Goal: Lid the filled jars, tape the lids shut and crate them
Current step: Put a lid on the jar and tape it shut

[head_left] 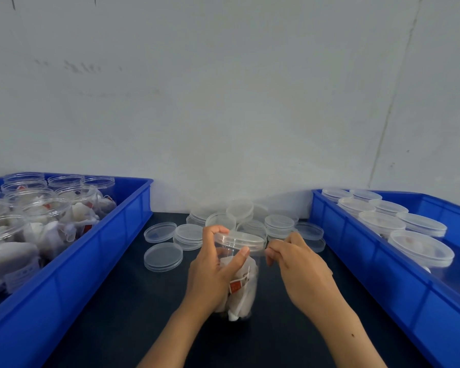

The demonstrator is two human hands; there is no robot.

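Jar [243, 282] gripped by left hand [213, 272], right hand [298, 264] just beside lid [239, 239]

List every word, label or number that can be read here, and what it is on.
None can be read.
Red tag in the held jar: marks too blurred.
Pale label on a bag in the left crate: print too small.

Clear jar [239, 277] — upright, lidded, stuffed with white sachets — on dark table.
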